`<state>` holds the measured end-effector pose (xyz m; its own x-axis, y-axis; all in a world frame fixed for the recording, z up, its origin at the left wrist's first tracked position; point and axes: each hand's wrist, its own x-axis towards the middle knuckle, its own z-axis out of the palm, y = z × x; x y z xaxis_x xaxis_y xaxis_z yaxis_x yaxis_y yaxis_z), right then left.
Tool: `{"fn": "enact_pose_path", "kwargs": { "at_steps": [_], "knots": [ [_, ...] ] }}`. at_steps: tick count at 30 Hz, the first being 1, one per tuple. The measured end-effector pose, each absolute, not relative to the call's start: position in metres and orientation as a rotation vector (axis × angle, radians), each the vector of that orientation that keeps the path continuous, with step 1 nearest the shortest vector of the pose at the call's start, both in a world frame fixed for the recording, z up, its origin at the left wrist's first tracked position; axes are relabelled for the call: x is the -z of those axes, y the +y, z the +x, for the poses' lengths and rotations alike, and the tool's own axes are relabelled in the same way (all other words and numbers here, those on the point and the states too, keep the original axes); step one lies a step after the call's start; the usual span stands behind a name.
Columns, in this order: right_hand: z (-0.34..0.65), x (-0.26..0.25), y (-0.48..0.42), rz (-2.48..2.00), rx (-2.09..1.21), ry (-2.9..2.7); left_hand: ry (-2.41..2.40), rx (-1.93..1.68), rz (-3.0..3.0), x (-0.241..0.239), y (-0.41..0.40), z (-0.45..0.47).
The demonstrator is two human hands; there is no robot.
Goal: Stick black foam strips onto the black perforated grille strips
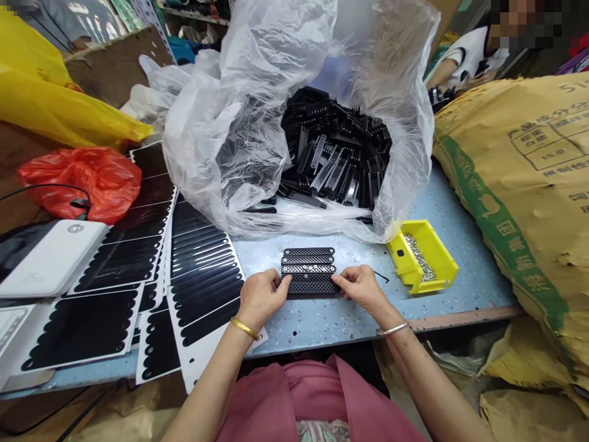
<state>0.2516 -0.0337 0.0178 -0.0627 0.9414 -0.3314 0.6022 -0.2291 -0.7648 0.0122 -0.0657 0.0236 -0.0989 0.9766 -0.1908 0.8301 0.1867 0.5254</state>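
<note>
Several black perforated plastic strips [308, 260] lie side by side in a row on the pale blue table [469, 270]. My left hand [262, 296] pinches the left end of the nearest strip [311, 287], fingers curled. My right hand [361, 286] grips its right end the same way. Behind the row, a big clear plastic bag [230, 129] lies open, full of more black plastic parts [335, 153].
A small yellow bin [426, 236] with tiny metal screws sits right of my hands. Sheets of black oval stickers [202, 264] cover the table's left side, beside a white device [50, 258] and a red bag [83, 178]. A large tan sack [524, 184] fills the right. Another person sits at the back right.
</note>
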Motion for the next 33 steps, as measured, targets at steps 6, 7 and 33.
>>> {"fn": "enact_pose_path", "kwargs": {
  "at_steps": [6, 7, 33],
  "knots": [
    [0.248, -0.026, -0.032, -1.753, -1.359, -1.465, 1.946, -0.444, 1.648, -0.022, -0.065, 0.01],
    [0.246, -0.026, -0.031, -1.754, -1.343, -1.462, 1.946, -0.446, 1.648, -0.022, -0.064, 0.01],
    [0.246, -0.029, -0.025, -1.652, -1.562, -1.233, 1.931, -0.397, 1.673, -0.021, -0.061, 0.01]
  ]
}}
